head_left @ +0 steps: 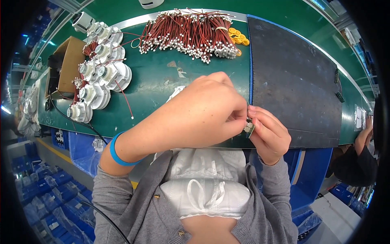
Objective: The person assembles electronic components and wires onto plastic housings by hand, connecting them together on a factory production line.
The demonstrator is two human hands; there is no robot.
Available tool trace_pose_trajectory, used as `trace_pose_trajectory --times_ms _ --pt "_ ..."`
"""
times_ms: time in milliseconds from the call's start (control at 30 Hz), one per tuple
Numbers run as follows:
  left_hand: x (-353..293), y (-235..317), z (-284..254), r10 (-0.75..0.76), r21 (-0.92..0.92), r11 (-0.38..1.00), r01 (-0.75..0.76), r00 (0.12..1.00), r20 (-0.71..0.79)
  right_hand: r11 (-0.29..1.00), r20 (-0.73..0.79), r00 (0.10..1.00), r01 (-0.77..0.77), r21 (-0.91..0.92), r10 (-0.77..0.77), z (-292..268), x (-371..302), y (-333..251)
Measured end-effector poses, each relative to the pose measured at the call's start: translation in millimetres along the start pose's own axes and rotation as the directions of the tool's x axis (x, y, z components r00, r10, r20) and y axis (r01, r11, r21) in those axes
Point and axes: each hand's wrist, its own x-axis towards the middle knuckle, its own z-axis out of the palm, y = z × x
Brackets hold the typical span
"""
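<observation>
A small green circuit board (250, 129) with pale connectors sits pinched between the thumb and fingers of my right hand (271, 134), just above the table's front edge. My left hand (211, 107) reaches across from the left, its fingers closed and bent against the board's upper end. What those fingertips grip, if anything, is hidden behind the hand. Partly covered by my left hand is a white plastic part (175, 92) on the green tabletop (150, 77).
Bundled red-and-black wires (183, 36) with white connectors lie at the back, beside yellow rings (239, 37). White motor-like units (99, 73) line the left, near a cardboard box (68, 65). A black mat (292, 81) covers the right. Another person's arm (361, 138) shows far right.
</observation>
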Motion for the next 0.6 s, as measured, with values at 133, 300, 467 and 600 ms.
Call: trace_pose_trajectory --times_ms 133,300,467,600 --pt "4.6 -1.0 4.5 0.085 -0.135 0.987 -0.085 0.996 -0.01 0.999 0.023 0.999 -0.035 0.034 0.034 -5.9 -1.9 -1.7" --pt "11.4 2.0 4.1 0.092 -0.124 0.988 -0.093 0.996 -0.012 0.995 0.012 0.998 -0.058 0.075 0.058 -10.7 1.3 -3.3" --pt "23.8 17.6 -0.9 0.14 -0.074 0.988 -0.139 0.99 0.012 0.998 0.049 0.999 -0.009 -0.066 0.012 -30.4 13.1 -11.7" --pt "26.9 54.9 -12.6 0.067 0.131 0.989 -0.074 0.996 0.057 0.999 0.019 0.999 -0.032 0.009 0.032 -54.0 19.4 -20.3"
